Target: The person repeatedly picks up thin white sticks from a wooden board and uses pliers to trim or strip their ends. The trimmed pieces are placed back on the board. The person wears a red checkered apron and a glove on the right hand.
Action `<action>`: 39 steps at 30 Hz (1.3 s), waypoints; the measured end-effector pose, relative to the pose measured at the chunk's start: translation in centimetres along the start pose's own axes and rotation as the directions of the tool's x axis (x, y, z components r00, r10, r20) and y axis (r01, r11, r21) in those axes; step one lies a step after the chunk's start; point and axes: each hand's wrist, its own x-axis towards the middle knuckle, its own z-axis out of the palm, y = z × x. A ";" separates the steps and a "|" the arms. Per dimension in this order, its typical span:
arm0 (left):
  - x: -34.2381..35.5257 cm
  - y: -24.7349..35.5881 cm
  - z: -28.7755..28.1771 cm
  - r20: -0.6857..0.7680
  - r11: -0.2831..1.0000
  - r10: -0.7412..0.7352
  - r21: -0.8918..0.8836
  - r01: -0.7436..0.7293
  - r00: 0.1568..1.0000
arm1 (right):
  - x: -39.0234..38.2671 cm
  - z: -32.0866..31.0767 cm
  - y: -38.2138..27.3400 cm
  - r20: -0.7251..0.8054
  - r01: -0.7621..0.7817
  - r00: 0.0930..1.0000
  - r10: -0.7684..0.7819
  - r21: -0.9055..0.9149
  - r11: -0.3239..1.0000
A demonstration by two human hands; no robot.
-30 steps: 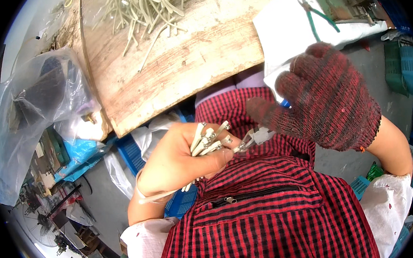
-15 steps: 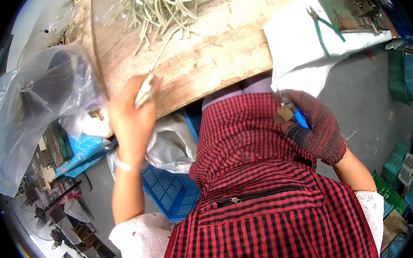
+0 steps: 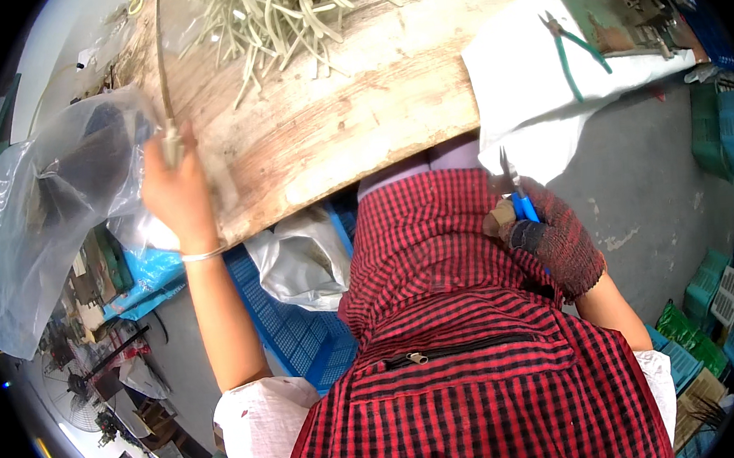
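My left hand (image 3: 179,195), bare and smeared by motion, is over the table's left edge beside the clear plastic bag (image 3: 65,173). Its fingers are closed around a pale strip-like piece (image 3: 172,147), too blurred to make out fully. Low over my lap, my right hand (image 3: 554,233) wears a dark red knitted glove and is closed on blue-handled cutting pliers (image 3: 522,207), jaws pointing up. Pale green strips (image 3: 284,22), tangled in a heap, lie at the far side of the wooden table (image 3: 375,101).
Green-handled pliers (image 3: 568,57) rest on a white cloth (image 3: 518,74) at the table's right. Below the table's front edge, a blue basket (image 3: 307,352) holds a white plastic bag (image 3: 301,263). Blue and green crates (image 3: 725,297) stand on the floor at right.
My left hand has moved left, from the table's front part toward the clear bag. My right hand has stayed low by my lap, the pliers turned so that their jaws show.
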 end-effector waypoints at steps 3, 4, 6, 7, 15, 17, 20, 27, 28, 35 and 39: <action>-0.1 4.2 -2.8 0.177 0.828 -0.244 -0.474 0.300 0.953 | 0.3 1.3 -1.0 0.037 0.119 0.993 -0.115 -0.172 0.978; -1.2 6.7 -3.8 0.307 0.677 -0.287 -0.605 0.418 0.908 | 0.3 1.9 -1.6 0.054 0.238 0.971 -0.232 -0.254 0.938; -4.3 11.8 -5.7 0.649 0.401 -0.217 -0.622 0.672 0.730 | 0.3 3.1 -3.6 0.093 0.399 0.912 -0.400 -0.430 0.810; -5.2 13.2 -6.3 0.742 0.278 -0.131 -0.609 0.743 0.657 | 0.4 3.4 -4.7 0.101 0.435 0.886 -0.453 -0.522 0.734; -5.9 15.0 -8.2 0.909 0.005 0.122 -0.402 0.916 0.399 | -0.2 3.0 -8.2 0.228 0.548 0.715 -0.661 -0.769 0.328; -5.4 14.9 -8.6 0.929 0.006 0.095 -0.360 0.933 0.358 | -0.6 3.1 -8.7 0.229 0.522 0.705 -0.671 -0.808 0.273; -4.9 14.8 -8.8 0.947 -0.004 0.113 -0.302 0.953 0.300 | -1.9 3.3 -9.9 0.304 0.520 0.679 -0.669 -0.842 0.145; -4.1 14.5 -8.7 0.972 0.130 0.228 -0.088 0.988 0.057 | -0.9 0.2 -9.2 0.531 0.549 0.573 -0.624 -0.814 -0.189; -3.9 14.5 -8.7 0.967 0.147 0.251 -0.075 0.986 0.037 | -0.4 -0.3 -9.5 0.581 0.560 0.537 -0.612 -0.788 -0.256; -3.7 14.4 -8.7 0.953 0.259 0.303 -0.089 0.962 0.007 | 0.4 -0.6 -11.0 0.681 0.617 0.410 -0.607 -0.697 -0.365; -4.5 13.7 -8.3 0.933 0.116 0.360 -0.049 0.992 0.004 | -0.2 -0.7 -10.6 0.700 0.577 0.521 -0.489 -0.711 -0.402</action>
